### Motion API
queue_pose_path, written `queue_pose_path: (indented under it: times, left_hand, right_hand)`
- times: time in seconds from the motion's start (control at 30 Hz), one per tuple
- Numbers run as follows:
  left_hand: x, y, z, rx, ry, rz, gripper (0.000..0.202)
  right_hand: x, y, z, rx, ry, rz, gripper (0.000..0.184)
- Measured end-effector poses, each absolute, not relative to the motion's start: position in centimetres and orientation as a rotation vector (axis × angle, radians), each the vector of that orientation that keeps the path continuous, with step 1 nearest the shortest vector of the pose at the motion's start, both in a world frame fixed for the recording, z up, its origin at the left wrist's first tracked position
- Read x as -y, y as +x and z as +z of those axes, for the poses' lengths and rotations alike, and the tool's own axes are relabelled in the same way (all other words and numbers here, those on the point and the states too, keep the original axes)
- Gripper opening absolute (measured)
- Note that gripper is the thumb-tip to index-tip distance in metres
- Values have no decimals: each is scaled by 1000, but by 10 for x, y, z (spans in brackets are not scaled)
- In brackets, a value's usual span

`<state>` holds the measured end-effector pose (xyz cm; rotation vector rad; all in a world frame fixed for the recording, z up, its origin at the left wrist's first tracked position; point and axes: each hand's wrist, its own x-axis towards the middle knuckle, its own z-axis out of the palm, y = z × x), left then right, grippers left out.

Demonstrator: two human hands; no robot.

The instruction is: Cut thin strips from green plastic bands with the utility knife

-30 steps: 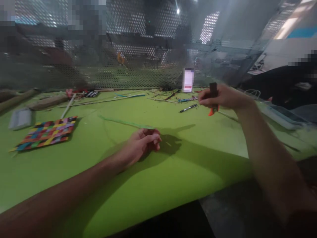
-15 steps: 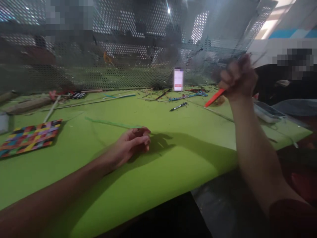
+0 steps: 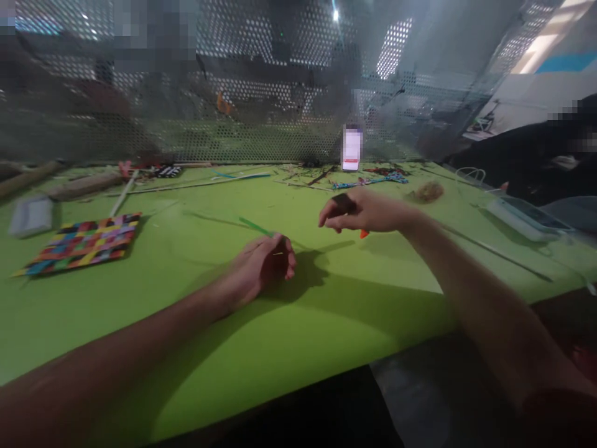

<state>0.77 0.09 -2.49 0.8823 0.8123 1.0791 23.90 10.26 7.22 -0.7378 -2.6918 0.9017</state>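
My left hand (image 3: 263, 264) rests on the green table (image 3: 326, 336) with its fingers curled round one end of a thin green strip (image 3: 254, 226) that runs up and to the left. My right hand (image 3: 368, 213) hovers just right of it, fingers closed round an orange tool (image 3: 364, 234) whose tip pokes out below the hand; a dark part shows at the thumb. The two hands are about a hand's width apart.
A multicoloured woven mat (image 3: 79, 242) lies at the left. Strips, sticks and scraps litter the far edge by a perforated metal screen (image 3: 261, 93), where a phone (image 3: 351, 148) stands. A grey box (image 3: 30, 214) sits far left, a clear tray (image 3: 527, 218) and a person at the right.
My right hand, raised at the far right half a second ago, has come down and left with the orange tool, close to my left hand. The left hand has barely moved.
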Motion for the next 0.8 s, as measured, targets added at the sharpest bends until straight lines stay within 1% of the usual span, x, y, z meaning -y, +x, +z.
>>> queue_pose_path:
  times: [0.1,0.17,0.3,0.37,0.5,0.63,0.8]
  left_hand:
    - [1,9,-29,-844,1013,1050,31]
    - [1,8,-32,-877,1093,988,34]
    - [-1,7,-35,-870,1209,917,39]
    - [-2,6,-35,-860,1270,923,37]
    - [1,2,-32,-881,1372,879,42]
    - [9,0,-23,-994,1418,841,38]
    - [15,2,-17,-1128,1362,832,29]
  right_hand:
    - [-88,217,53,2660,-660,690,27]
    - [-80,208,42,2633,-599,574,28]
    - [-70,203,33,2671,-492,319,20]
    - [-70,204,30,2685,-484,227,19]
    - [-75,204,16,2650,-433,66,20]
    - [-74,201,0,2587,-355,-1,21]
    - [-59,196,-4,2647,-419,5,17]
